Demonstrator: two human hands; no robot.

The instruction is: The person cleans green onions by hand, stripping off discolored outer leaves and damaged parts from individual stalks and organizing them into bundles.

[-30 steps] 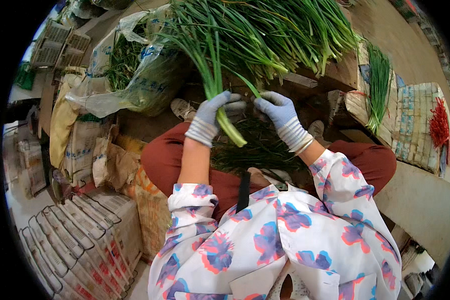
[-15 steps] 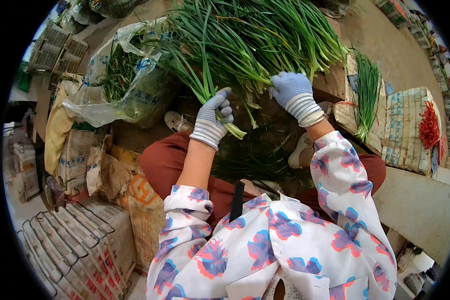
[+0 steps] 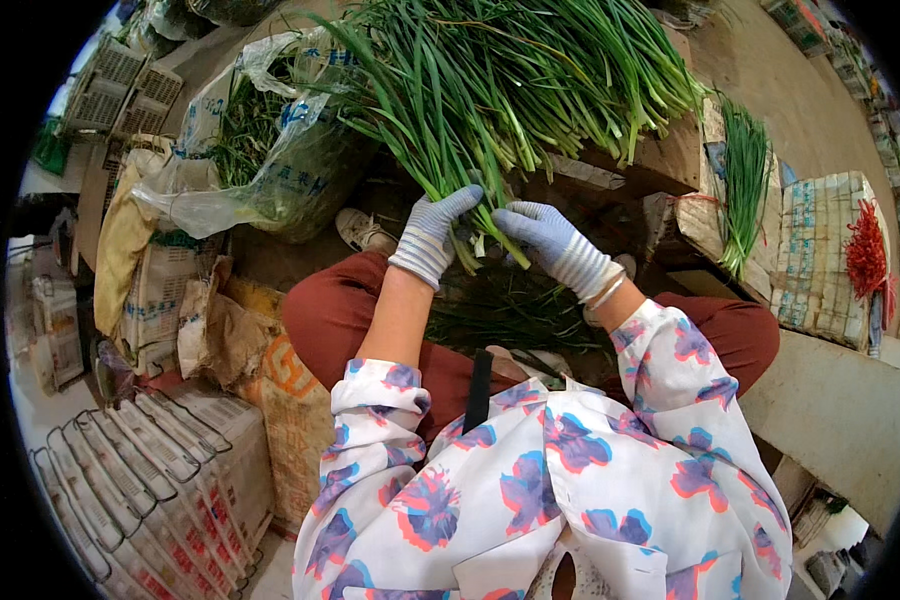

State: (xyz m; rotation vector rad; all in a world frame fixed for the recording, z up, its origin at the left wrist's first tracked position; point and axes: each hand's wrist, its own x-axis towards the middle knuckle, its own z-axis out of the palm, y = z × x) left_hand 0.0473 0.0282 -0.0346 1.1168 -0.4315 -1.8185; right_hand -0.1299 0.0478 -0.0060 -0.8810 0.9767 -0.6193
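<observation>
Market-stall ground, cluttered: dirt floor, sacks and crates all round a seated person in a flowered shirt and rust-red trousers.

Item, principal: bundle of green onions [image 3: 490, 90], long stalks fanned out up and away from the fingers, root ends gathered low at the hands. Long axis runs from the gloved fingers upward, leaning to the far right; the leafy tips lie well beyond both hands.

Left hand [image 3: 432, 232]: grey knit glove, fingers curled closed around the root end of the bundle from its left side.

Right hand [image 3: 548, 232]: same glove, fingers bent and pinching at the stalk bases just beside the left hand, touching the same cluster. Both hands sit about equally near the roots; the left has the fuller wrap.

Below the fingers: loose green trimmings [image 3: 510, 310] on the lap and ground.

Left of the fingers: clear plastic bag [image 3: 260, 170] holding more greens. Far right of the fingers: small tied bunch of greens [image 3: 745, 180] on a board, red ties [image 3: 865, 250] beyond it. Lower left: stacked flat crates [image 3: 140, 480].
</observation>
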